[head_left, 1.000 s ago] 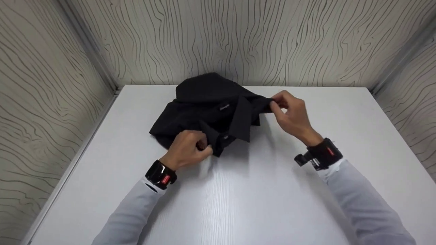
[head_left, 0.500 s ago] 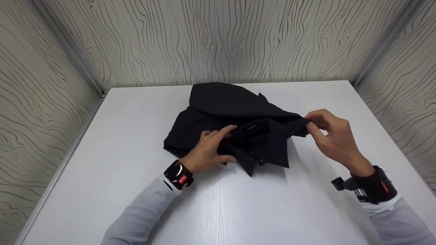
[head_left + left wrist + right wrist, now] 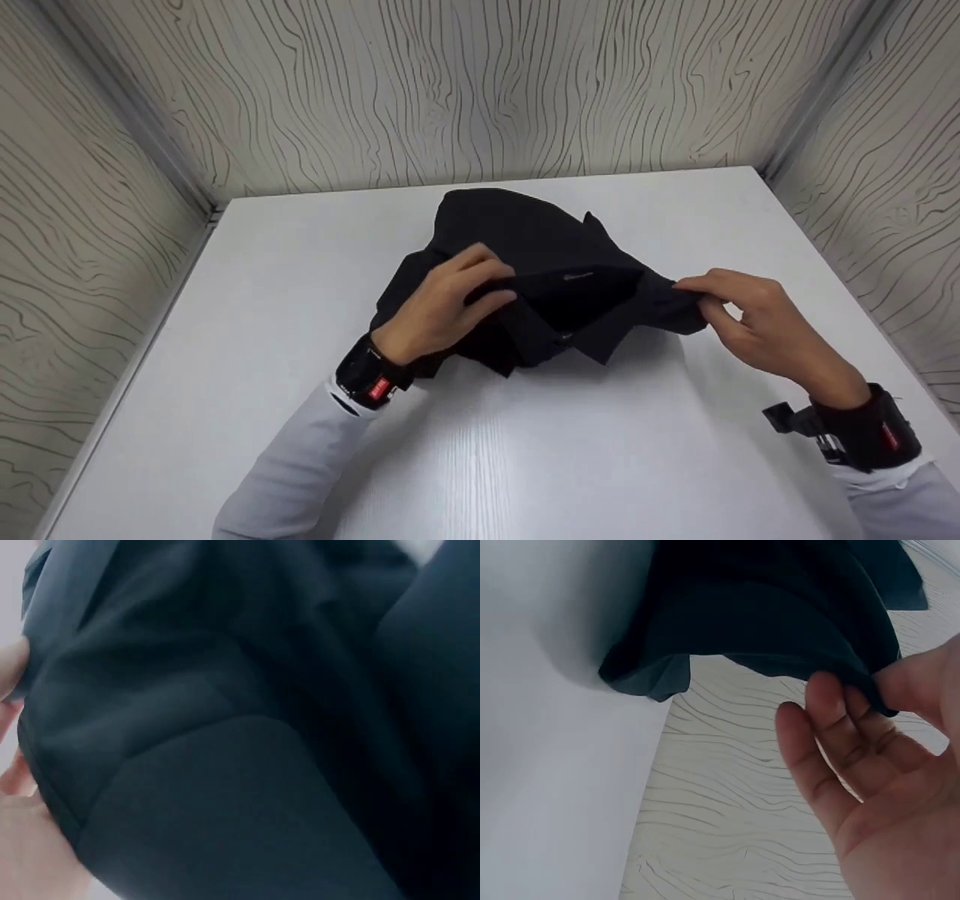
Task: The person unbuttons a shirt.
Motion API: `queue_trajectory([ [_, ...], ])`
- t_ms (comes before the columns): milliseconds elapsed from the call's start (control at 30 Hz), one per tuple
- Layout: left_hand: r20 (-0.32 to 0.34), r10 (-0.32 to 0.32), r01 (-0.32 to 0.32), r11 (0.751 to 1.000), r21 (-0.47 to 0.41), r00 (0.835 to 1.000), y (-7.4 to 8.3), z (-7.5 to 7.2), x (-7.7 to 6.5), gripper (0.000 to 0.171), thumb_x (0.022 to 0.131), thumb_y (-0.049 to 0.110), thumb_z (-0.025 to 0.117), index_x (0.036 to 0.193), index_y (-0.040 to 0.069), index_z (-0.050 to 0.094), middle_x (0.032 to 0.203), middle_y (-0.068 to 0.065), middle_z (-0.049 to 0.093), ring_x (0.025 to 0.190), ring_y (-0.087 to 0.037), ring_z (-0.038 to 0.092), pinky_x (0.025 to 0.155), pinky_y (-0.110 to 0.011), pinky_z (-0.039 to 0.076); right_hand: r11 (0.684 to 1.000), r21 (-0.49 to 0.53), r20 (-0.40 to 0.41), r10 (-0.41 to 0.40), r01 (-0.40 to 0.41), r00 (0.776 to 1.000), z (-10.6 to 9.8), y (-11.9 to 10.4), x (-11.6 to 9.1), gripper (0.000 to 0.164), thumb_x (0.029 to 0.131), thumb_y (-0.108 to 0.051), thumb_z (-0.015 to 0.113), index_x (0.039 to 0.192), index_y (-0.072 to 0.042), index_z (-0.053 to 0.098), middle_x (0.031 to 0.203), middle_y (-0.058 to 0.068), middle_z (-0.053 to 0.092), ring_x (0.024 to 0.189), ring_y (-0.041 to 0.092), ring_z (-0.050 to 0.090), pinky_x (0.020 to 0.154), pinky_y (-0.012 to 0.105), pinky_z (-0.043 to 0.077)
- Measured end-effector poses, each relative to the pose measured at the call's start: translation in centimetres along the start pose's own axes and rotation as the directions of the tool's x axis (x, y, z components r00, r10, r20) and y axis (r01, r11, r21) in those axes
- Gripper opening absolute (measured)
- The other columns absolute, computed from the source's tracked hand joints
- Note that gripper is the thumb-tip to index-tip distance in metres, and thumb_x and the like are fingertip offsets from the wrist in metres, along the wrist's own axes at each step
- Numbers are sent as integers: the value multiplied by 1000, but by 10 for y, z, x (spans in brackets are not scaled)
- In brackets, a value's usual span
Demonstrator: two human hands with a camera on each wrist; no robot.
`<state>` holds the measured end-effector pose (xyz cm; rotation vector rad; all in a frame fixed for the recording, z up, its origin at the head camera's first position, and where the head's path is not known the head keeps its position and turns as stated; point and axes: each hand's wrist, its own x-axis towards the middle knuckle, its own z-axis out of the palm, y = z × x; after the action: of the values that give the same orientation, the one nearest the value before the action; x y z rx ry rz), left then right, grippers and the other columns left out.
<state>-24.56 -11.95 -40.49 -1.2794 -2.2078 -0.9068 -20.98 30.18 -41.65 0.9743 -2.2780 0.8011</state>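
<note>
A black collared shirt (image 3: pixel 510 232) lies bunched on the white table, its neck opening and collar points facing the near side. My right hand (image 3: pixel 757 322) pinches the shirt's right-hand edge between thumb and fingers and holds it off the table. That pinch also shows in the right wrist view, where the edge of the dark cloth (image 3: pixel 750 622) hangs from the hand (image 3: pixel 892 772). At the left of the collar, my left hand (image 3: pixel 450 300) grips the cloth. Dark fabric (image 3: pixel 225 787) fills most of the left wrist view and partly hides that hand's fingers.
The white table (image 3: pixel 540 465) meets patterned wall panels (image 3: pixel 450 90) at the back and sides. Grey metal posts (image 3: pixel 135 120) stand at the corners. Black camera bands (image 3: pixel 862 431) are strapped round both wrists.
The shirt has shifted right and nearer in the head view, with the right hand still pinching its edge. My left hand let go of the collar, spread, then took hold again farther back.
</note>
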Motion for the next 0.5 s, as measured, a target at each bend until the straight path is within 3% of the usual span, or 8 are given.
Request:
queue_trajectory([
  [100,-54,47,-40,991,131,997,11,-16,11,17,111,23,74,121,9,78,122,-9,72,112,-24,69,103,-41,57,1000,-2,41,22,-22,999,8,-3,4,40,87,22,63,111,-4,84,98,2,76,88,3,62,81,13,46],
  [167,-65,65,-51,980,192,996,18,-25,18,17,113,25,71,120,10,76,121,-7,74,114,-24,69,108,-45,55,999,-2,84,36,-36,996,15,-7,8,36,84,16,66,110,-3,83,111,7,75,97,13,64,87,18,46],
  [233,-66,66,-50,976,211,996,25,-32,24,16,115,24,68,119,9,73,118,-4,76,112,-23,70,107,-45,55,998,1,145,64,-64,987,22,-14,12,35,82,7,72,114,-5,81,127,11,73,111,21,65,99,23,46],
  [300,-65,57,-44,980,196,996,30,-35,28,16,116,22,65,120,8,70,112,-3,75,102,-20,71,98,-40,60,996,37,183,68,-76,981,31,-20,17,38,84,-1,79,121,-8,80,138,12,71,122,23,65,107,21,44],
  [367,-70,50,-36,983,180,996,32,-36,31,16,118,21,62,122,6,67,110,-5,73,94,-19,68,86,-37,62,991,107,161,63,-81,985,42,-27,24,40,87,-4,85,125,-12,81,137,7,75,122,15,68,108,16,45],
  [500,-114,41,-22,986,163,993,27,-34,31,16,120,19,56,127,5,61,109,-8,69,87,-18,64,73,-35,61,960,267,22,85,-88,996,57,-36,38,35,88,6,88,118,-10,85,113,-5,85,100,-2,72,93,9,52],
])
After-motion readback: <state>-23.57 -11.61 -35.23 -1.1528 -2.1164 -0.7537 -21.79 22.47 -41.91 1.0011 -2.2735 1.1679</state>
